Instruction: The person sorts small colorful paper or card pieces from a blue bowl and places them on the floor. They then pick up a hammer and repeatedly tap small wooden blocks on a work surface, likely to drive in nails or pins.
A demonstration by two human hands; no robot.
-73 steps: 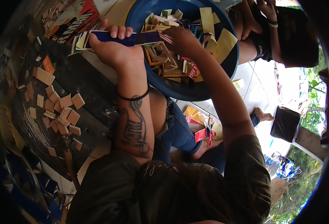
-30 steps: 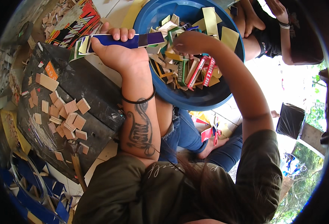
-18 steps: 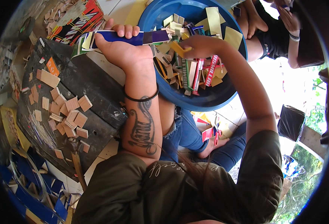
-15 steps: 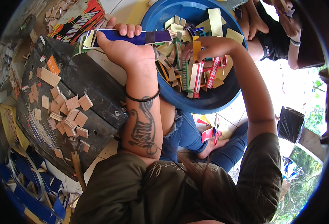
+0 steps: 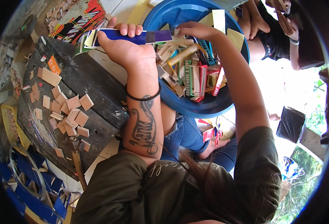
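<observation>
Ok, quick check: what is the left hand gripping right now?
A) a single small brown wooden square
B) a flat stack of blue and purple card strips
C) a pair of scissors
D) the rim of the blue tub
B: the left hand is closed around the flat stack of blue and purple card strips, fingers curled over its top edge, beside the blue tub.

My left hand [image 5: 125, 50] grips a stack of flattened card packets [image 5: 134, 36], a long strip, dark blue with a purple end and pale green edges, just left of the blue basin [image 5: 194, 108]. Inside the basin lie folded cartons [image 5: 196, 76], striped red, green and tan. Farther left of it rests a flat red, black and white printed box [image 5: 80, 20].
</observation>
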